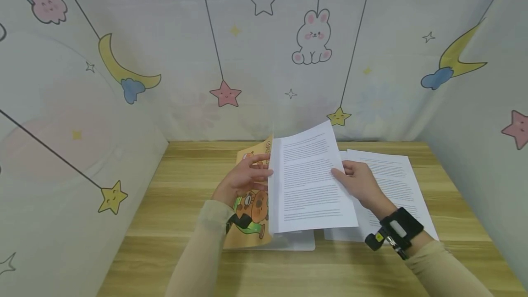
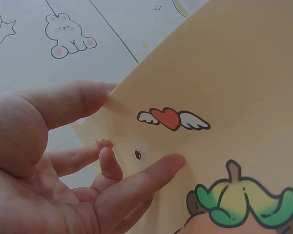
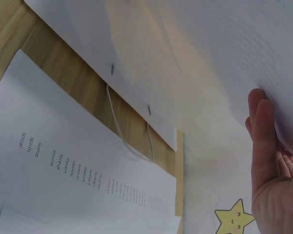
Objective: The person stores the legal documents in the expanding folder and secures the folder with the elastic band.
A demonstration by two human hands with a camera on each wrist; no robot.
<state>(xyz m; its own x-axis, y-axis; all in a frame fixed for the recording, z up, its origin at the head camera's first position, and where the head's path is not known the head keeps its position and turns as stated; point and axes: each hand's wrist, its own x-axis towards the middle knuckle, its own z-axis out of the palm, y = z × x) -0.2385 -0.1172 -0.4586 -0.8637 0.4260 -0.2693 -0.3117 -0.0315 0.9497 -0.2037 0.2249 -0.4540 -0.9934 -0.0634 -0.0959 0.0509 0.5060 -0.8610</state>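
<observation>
The right hand [image 1: 360, 184] pinches the printed sheet [image 1: 309, 182], raised above the counter [image 1: 156, 223]; the left hand [image 1: 241, 180] touches the cartoon cover [image 1: 257, 207], fingers extended — apparently an aligning step, next calling for a steady left edge.

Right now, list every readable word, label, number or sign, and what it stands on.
"social": flat sheet, right wrist view.
"Some": same sheet.
"instant": same sheet.
Its remaining print: too small, blurred or uncertain.
Held page: print too small.
Orange cover: drawings, no legible text.
</observation>
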